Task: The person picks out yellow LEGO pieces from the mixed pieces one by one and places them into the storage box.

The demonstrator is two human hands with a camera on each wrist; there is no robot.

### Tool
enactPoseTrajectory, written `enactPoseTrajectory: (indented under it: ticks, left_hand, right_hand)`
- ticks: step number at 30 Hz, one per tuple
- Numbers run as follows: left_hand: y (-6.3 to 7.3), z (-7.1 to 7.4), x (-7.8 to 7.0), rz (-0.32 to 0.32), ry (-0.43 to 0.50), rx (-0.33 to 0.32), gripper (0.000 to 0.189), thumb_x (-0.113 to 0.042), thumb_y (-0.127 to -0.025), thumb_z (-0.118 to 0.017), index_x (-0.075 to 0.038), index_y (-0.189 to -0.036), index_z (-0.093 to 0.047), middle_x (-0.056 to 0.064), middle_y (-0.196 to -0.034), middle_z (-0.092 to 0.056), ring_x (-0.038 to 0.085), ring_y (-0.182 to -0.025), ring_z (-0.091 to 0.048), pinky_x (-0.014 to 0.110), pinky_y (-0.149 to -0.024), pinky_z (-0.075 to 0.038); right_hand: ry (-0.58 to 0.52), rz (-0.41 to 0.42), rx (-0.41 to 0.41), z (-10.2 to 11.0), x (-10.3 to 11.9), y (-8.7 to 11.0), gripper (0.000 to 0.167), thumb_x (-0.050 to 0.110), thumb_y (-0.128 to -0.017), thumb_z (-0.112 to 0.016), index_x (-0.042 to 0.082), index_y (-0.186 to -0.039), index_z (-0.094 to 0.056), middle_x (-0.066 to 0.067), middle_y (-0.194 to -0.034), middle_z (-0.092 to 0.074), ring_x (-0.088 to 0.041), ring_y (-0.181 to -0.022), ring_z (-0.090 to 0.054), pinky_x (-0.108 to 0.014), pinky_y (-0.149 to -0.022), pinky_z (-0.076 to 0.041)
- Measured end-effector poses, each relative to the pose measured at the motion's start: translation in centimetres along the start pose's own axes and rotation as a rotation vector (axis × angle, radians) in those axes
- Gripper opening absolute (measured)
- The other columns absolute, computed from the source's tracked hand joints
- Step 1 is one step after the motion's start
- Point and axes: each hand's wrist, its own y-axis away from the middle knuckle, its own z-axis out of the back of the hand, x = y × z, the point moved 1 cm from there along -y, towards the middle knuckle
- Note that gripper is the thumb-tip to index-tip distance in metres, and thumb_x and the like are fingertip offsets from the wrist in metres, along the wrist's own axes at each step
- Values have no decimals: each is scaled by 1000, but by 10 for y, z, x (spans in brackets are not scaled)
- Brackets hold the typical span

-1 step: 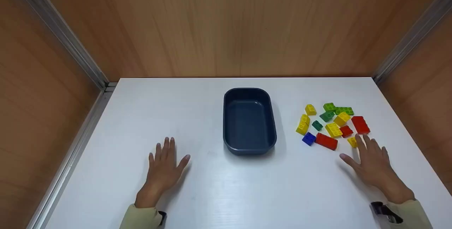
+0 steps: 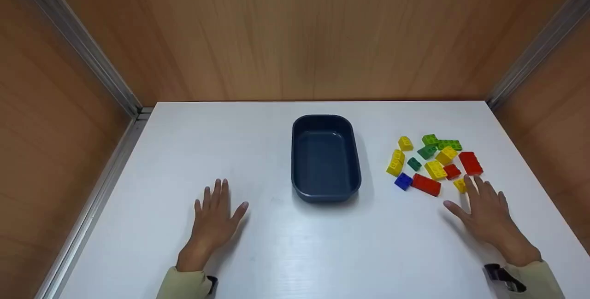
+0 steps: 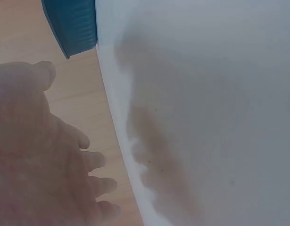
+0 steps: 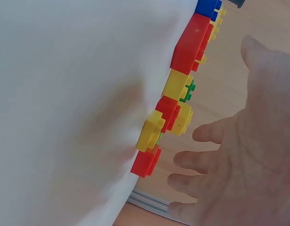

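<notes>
My left hand (image 2: 213,225) is palm down over the left part of the white table, fingers straight and thumb out, holding nothing. To the right, my right hand (image 2: 489,218) is spread the same way, its fingertips right at a small yellow brick (image 2: 459,185). Several toy bricks lie loose beyond it: a long red brick (image 2: 426,184), a blue brick (image 2: 403,181), a dark green brick (image 2: 414,164) and a red brick (image 2: 470,163) among them. Between the hands, farther back, stands a dark blue tray (image 2: 325,197) with nothing inside.
The white table (image 2: 295,253) ends at a wooden back panel (image 2: 313,36). Wooden side panels with metal rails (image 2: 87,211) flank it. In the left wrist view the tray's wall (image 3: 76,28) shows beyond the thumb.
</notes>
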Motion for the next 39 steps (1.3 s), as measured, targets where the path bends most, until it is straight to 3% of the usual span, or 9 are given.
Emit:
enactPoseTrajectory:
  ticks: [7,14,24,34,39]
  left_hand:
    - [-2,-1,-8,-17,19,-29,83,-40,-111,-53,10,-165,-14,33,-172,-11,57,-157,-4,75,-124,-5]
    - [-3,-3,-22,-24,134,-34,83,-38,-110,-55,6,-167,-13,29,-173,-12,53,-159,-6,69,-128,-10]
    - [-6,-11,-47,-73,245,-58,86,-37,-107,-64,-2,-169,-16,22,-174,-21,44,-161,-16,64,-127,-23]
    - [-8,-22,-61,-119,318,-56,89,-39,-105,-67,-4,-169,-16,22,-173,-22,39,-161,-21,61,-127,-26]
    - [-10,-28,-68,-140,340,-62,91,-38,-103,-70,-6,-170,-17,20,-173,-23,38,-160,-23,61,-126,-28]
  right_hand:
    - [-33,-18,-14,6,2,-2,96,48,-101,-68,-14,-160,-23,-47,-157,-22,-66,-140,-25,-84,-114,-16]
    - [-23,-9,-46,10,5,-5,92,37,-98,-77,-12,-159,-29,-44,-156,-30,-64,-137,-33,-83,-107,-32]
    - [-41,-9,-76,9,6,-9,81,28,-96,-79,-10,-155,-37,-44,-151,-36,-64,-133,-36,-84,-105,-34]
    - [-32,51,-204,5,7,-10,70,15,-92,-82,-14,-145,-46,-43,-138,-47,-61,-119,-48,-80,-98,-44]
    - [-34,51,-222,5,8,-10,69,11,-90,-83,-14,-144,-48,-42,-137,-50,-60,-116,-51,-78,-94,-49]
